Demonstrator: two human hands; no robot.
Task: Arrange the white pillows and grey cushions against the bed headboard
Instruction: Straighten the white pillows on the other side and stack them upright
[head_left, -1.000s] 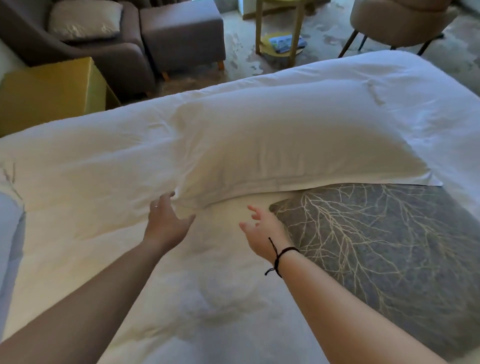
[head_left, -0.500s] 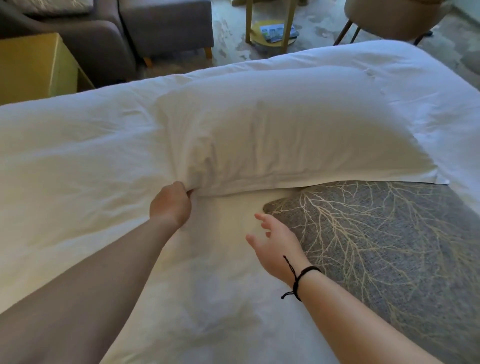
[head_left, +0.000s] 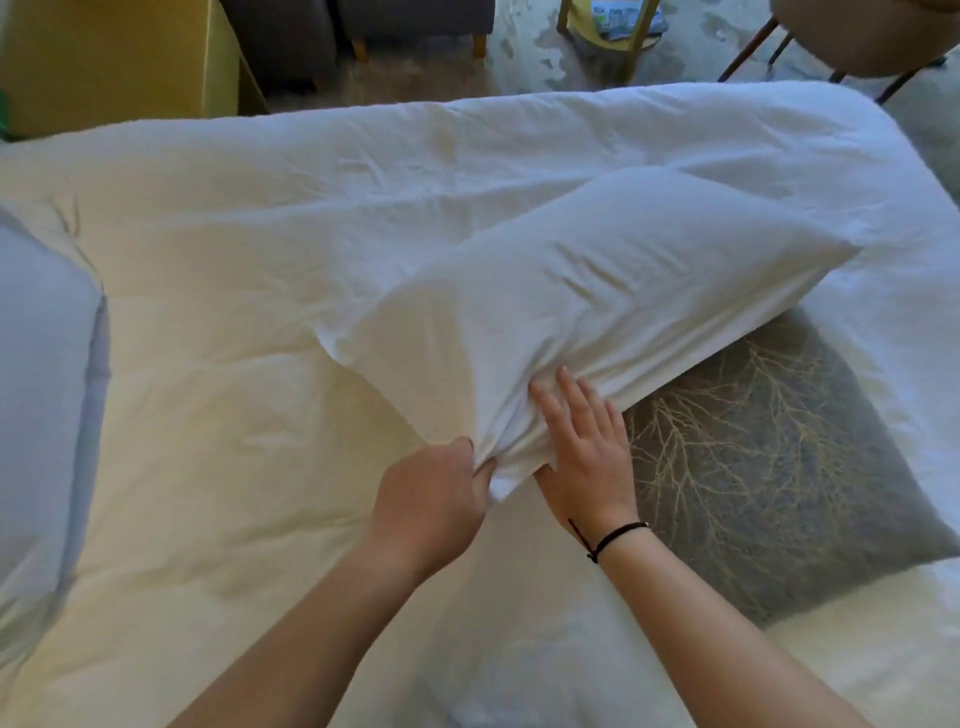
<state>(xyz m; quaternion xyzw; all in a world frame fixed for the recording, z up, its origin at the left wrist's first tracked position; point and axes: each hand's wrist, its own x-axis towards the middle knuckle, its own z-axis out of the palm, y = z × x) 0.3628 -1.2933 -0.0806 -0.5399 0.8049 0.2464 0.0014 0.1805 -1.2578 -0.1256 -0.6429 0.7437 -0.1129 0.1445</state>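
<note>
Left hand (head_left: 431, 499) pinches near corner of white pillow (head_left: 587, 312), fingers curled round bunched fabric. Right hand (head_left: 582, 457) lies flat on the pillow's near edge, fingers straight. Pillow lies diagonally on the bed (head_left: 234, 322), its right part overlapping grey cushion (head_left: 769, 467) with branch pattern.

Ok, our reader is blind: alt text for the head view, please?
A person's left hand grips a corner of a white pillow on a white bed, right hand flat against it. The pillow partly overlaps a grey cushion.
</note>
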